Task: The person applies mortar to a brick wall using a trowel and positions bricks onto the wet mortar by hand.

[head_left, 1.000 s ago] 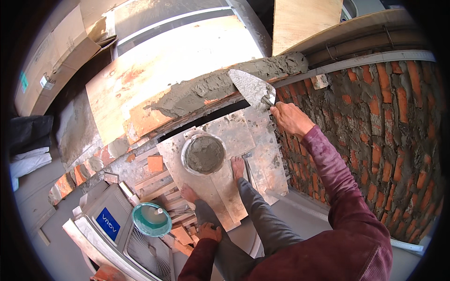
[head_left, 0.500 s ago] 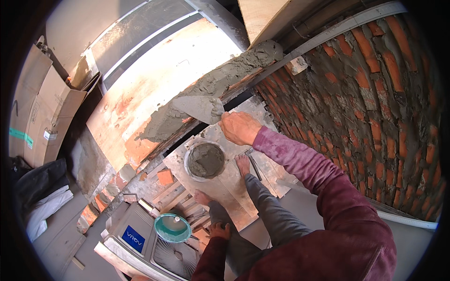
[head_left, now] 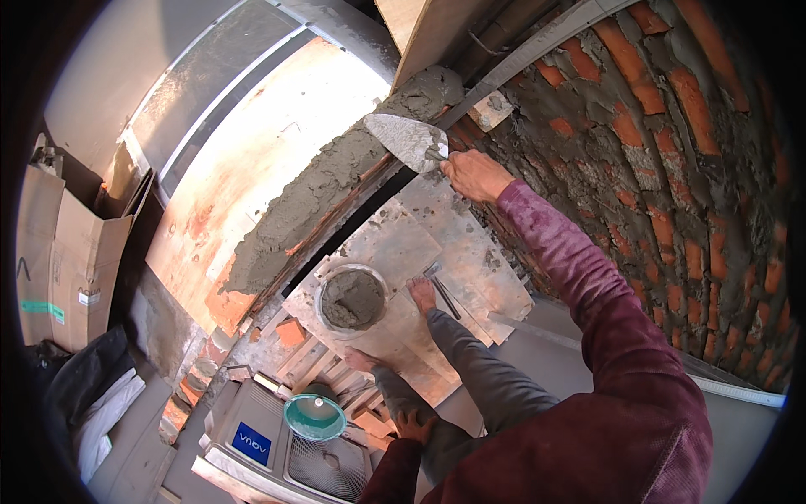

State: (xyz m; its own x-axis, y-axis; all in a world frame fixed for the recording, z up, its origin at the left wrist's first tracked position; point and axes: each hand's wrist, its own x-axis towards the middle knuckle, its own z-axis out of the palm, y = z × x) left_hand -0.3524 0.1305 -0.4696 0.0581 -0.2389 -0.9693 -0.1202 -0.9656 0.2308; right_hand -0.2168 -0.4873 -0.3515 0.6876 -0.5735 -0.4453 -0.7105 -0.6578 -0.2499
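Note:
My right hand (head_left: 477,175) is closed round the handle of a pointed masonry trowel (head_left: 407,141). Its grey blade lies over the far part of a thick strip of wet mortar (head_left: 306,193), which runs along the top of a low brick wall (head_left: 228,307). My left hand (head_left: 414,427) rests on my left leg near the knee, fingers apart, holding nothing. Between the wall and my bare feet stands a round bucket (head_left: 322,312) with grey mortar inside.
A rough brick wall (head_left: 655,210) smeared with mortar rises at the right. At the lower left, a green bowl (head_left: 315,417) rests on a grilled appliance (head_left: 327,464). Cardboard boxes (head_left: 84,260) stand at the left. A bright wooden board (head_left: 201,218) lies beyond the mortar strip.
My right hand and the trowel have moved away from me and to the right along the mortar strip. The strip's near part now looks flatter. My left hand stays on my leg.

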